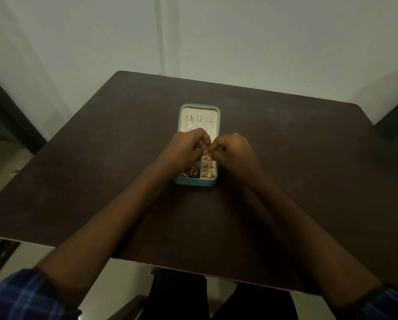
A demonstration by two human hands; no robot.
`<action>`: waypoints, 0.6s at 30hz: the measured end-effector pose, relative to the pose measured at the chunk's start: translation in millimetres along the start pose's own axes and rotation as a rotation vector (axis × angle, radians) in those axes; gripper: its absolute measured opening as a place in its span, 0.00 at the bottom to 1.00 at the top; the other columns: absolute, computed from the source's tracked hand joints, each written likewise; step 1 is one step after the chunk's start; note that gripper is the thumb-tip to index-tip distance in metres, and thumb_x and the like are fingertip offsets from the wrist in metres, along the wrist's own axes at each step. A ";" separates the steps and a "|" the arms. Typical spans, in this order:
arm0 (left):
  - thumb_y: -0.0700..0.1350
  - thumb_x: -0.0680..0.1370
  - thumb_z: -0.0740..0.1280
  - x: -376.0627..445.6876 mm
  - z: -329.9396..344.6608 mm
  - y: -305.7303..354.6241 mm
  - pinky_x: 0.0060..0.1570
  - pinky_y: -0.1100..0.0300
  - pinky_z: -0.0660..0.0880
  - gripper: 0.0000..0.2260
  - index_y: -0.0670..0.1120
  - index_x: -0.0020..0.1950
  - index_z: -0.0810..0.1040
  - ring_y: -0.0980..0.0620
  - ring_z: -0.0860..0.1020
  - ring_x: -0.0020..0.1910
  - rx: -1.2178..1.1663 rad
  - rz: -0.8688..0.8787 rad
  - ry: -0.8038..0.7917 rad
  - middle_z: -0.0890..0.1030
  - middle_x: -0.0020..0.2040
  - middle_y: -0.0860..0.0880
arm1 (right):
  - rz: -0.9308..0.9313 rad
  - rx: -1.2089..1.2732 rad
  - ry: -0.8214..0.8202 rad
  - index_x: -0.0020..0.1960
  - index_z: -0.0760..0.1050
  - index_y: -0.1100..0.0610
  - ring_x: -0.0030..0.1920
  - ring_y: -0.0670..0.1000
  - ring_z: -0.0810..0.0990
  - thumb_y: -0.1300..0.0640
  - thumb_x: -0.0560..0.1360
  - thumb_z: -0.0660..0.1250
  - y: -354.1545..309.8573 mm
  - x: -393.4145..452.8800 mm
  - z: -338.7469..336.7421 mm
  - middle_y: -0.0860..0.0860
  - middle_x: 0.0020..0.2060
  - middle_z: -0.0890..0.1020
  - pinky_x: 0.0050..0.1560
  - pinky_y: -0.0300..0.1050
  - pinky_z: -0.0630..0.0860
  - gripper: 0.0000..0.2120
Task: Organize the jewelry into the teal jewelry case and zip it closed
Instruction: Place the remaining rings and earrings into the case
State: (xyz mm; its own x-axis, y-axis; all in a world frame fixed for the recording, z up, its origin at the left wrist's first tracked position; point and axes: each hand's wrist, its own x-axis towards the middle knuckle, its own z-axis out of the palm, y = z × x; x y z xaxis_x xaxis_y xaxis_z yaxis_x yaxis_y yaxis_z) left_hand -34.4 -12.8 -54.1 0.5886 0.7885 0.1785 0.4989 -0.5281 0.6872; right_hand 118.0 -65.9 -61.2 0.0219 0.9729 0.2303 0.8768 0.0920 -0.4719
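Observation:
The teal jewelry case point(218, 125) lies open in the middle of the dark table, its cream lid half at the far end holding silver chains point(189, 123). The near half has compartments with gold earrings point(208, 174) and other gold pieces point(192, 172). My left hand point(184, 148) and my right hand point(233, 150) meet over the case's middle, fingertips pinched together on one small gold earring point(208, 156) that hangs just above the right compartments. My hands hide the case's centre.
The dark brown table point(285, 158) stands against a pale wall. Its near edge runs just above my knees and a chair frame point(128, 306). Bare table surface lies on both sides of the case.

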 end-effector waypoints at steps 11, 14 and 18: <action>0.40 0.76 0.65 -1.4 3.8 -1.6 0.47 0.52 0.78 0.07 0.45 0.53 0.78 0.49 0.80 0.48 0.139 0.100 0.070 0.83 0.49 0.45 | -0.079 -0.124 -0.027 0.51 0.82 0.55 0.48 0.52 0.76 0.57 0.74 0.65 1.2 1.9 -5.8 0.54 0.48 0.82 0.44 0.41 0.67 0.09; 0.40 0.78 0.63 -5.6 -1.2 -1.1 0.43 0.63 0.77 0.08 0.43 0.54 0.79 0.54 0.79 0.45 0.088 0.134 0.354 0.82 0.49 0.47 | 0.045 0.049 0.129 0.53 0.81 0.58 0.42 0.44 0.73 0.59 0.75 0.63 -3.9 -2.4 -9.0 0.53 0.47 0.81 0.39 0.29 0.65 0.10; 0.41 0.79 0.60 -2.2 -18.1 -13.4 0.39 0.71 0.73 0.12 0.42 0.60 0.76 0.57 0.75 0.46 0.030 -0.121 0.468 0.79 0.52 0.47 | 0.272 0.211 0.143 0.63 0.73 0.61 0.51 0.48 0.77 0.61 0.78 0.58 -4.5 3.5 -8.0 0.56 0.56 0.80 0.51 0.37 0.72 0.15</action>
State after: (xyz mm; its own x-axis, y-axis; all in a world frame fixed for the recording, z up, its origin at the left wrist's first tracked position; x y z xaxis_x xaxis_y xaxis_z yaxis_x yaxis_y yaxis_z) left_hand -53.9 -1.7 -51.0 0.1788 0.8985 0.4009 0.5683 -0.4270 0.7034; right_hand 118.0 -64.7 -51.4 0.3205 0.9296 0.1821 0.7117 -0.1094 -0.6939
